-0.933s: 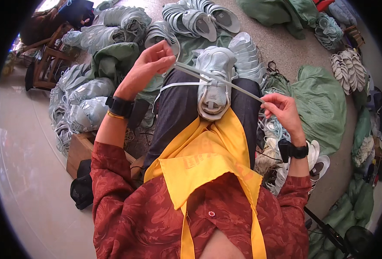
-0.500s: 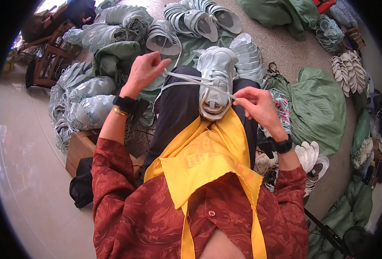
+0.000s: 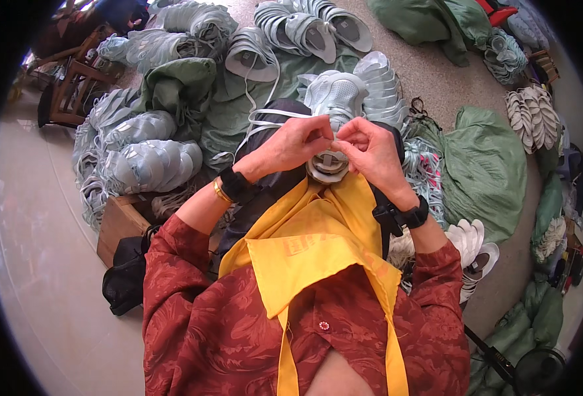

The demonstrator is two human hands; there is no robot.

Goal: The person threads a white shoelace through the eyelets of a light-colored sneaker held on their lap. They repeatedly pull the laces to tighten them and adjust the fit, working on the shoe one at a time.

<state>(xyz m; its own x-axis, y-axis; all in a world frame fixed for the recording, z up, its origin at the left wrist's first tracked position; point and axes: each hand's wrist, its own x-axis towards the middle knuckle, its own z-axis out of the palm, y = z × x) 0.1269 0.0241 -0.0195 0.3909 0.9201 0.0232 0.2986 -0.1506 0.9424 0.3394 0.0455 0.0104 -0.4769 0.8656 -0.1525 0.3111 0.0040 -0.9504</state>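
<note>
A pale grey-green sneaker (image 3: 335,94) lies between my knees on the yellow apron (image 3: 318,231), its heel or collar end toward me. Above its tongue and eyelet area, my left hand (image 3: 293,144) and my right hand (image 3: 372,153) meet with fingertips nearly touching. Both are closed in a pinch on the white shoelace, of which only a tiny bit shows between the fingertips. More of the shoelace (image 3: 263,119) trails in loose loops over my dark left trouser leg. My hands hide the middle of the sneaker.
Stacks of nested pale shoe uppers (image 3: 150,162) lie to the left, with more uppers (image 3: 291,30) ahead. A green sack (image 3: 486,175) sits at the right beside white uppers (image 3: 466,237). At the left stand a wooden box (image 3: 125,228), a black bag (image 3: 125,280) and a wooden chair (image 3: 74,96).
My left hand has come right and down from the far left, and my right hand has moved slightly left. The lace stretched between them is now gathered at their joined fingertips.
</note>
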